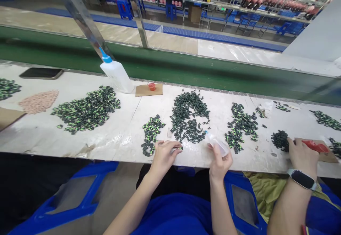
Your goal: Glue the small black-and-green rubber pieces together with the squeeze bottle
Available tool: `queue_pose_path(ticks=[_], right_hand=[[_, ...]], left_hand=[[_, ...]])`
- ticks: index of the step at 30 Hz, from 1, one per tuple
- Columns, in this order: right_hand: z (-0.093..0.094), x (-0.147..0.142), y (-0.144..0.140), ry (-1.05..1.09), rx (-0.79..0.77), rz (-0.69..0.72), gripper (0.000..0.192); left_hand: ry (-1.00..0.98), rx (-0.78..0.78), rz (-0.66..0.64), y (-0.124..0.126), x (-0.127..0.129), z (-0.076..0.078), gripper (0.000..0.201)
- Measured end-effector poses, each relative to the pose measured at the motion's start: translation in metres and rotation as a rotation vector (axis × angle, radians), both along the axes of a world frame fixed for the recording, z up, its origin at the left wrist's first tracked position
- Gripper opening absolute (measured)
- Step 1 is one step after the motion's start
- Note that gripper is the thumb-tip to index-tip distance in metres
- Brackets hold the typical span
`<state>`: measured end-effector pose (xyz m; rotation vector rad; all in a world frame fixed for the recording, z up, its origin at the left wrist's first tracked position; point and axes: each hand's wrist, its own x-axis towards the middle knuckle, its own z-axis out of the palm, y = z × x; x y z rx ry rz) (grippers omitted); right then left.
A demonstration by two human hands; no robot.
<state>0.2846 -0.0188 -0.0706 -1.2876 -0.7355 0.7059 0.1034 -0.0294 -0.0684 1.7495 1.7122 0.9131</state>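
My left hand (165,156) pinches a small dark piece (181,147) with a green spot between thumb and fingertips, just over the table's near edge. In my right hand (220,162) is a small translucent squeeze bottle (220,145), tilted so its blue tip points up and left. Between and beyond my hands spreads a pile of small dark green pieces (189,110). Left of it lies a smaller pile of black pieces with green spots (151,132), close to my left hand. Another such black-and-green pile (241,123) is to the right of the bottle.
A large white bottle with a blue nozzle (117,75) stands at the back left, beside cardboard with a red cup (151,86). At right, a co-worker's hand (303,155) touches a black pile (280,140). Further left are a phone (41,73) and a pink pile (39,101).
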Motion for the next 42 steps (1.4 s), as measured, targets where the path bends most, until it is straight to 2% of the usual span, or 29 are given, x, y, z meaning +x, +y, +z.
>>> queue_pose_path(ticks=[5, 10, 12, 14, 17, 18, 20, 22, 24, 28, 32, 34, 36, 38, 42], right_hand=[[0.003, 0.016, 0.013, -0.071, 0.017, -0.044, 0.048], [0.001, 0.017, 0.022, -0.156, -0.047, -0.025, 0.054], [0.001, 0.014, 0.020, -0.256, -0.021, -0.047, 0.061], [0.002, 0.011, 0.014, -0.402, 0.057, -0.140, 0.063], [0.005, 0.004, 0.001, -0.624, 0.210, -0.266, 0.044], [0.007, 0.000, -0.004, -0.675, 0.242, -0.241, 0.035], [0.011, -0.009, -0.012, -0.724, 0.239, -0.083, 0.017], [0.015, -0.019, -0.017, -0.689, 0.165, 0.128, 0.009], [0.016, -0.029, -0.017, -0.594, 0.071, 0.301, 0.011], [0.010, -0.043, -0.011, -0.396, -0.059, 0.470, 0.017], [0.006, -0.050, -0.003, -0.149, -0.131, 0.532, 0.018], [0.006, -0.051, -0.001, -0.014, -0.152, 0.547, 0.021], [0.006, -0.048, 0.000, 0.087, -0.176, 0.537, 0.026], [0.005, -0.043, 0.001, 0.143, -0.207, 0.504, 0.031], [0.001, -0.034, 0.000, 0.140, -0.260, 0.430, 0.035]], left_hand=[[0.007, -0.006, -0.077, 0.002, -0.007, 0.006, 0.007], [0.145, 0.135, 0.085, 0.011, -0.011, 0.005, 0.009], [0.211, 0.157, 0.116, 0.015, -0.011, 0.001, 0.008], [0.250, 0.164, 0.110, 0.018, -0.009, -0.002, 0.008], [0.277, 0.181, 0.096, 0.020, -0.006, -0.004, 0.011], [0.283, 0.190, 0.093, 0.020, -0.006, -0.004, 0.013], [0.292, 0.203, 0.088, 0.019, -0.004, -0.004, 0.015], [0.289, 0.205, 0.091, 0.019, -0.003, -0.004, 0.015], [0.270, 0.200, 0.095, 0.018, -0.003, -0.005, 0.014], [0.151, 0.198, 0.088, 0.016, -0.002, -0.004, 0.014], [-0.157, 0.209, 0.000, 0.011, 0.001, 0.002, 0.013], [-0.238, 0.196, -0.052, 0.008, 0.002, 0.005, 0.014], [-0.193, 0.177, -0.065, 0.005, 0.002, 0.007, 0.015], [-0.062, 0.152, -0.038, 0.001, 0.002, 0.006, 0.014], [0.170, 0.123, 0.010, -0.006, 0.002, 0.000, 0.011]])
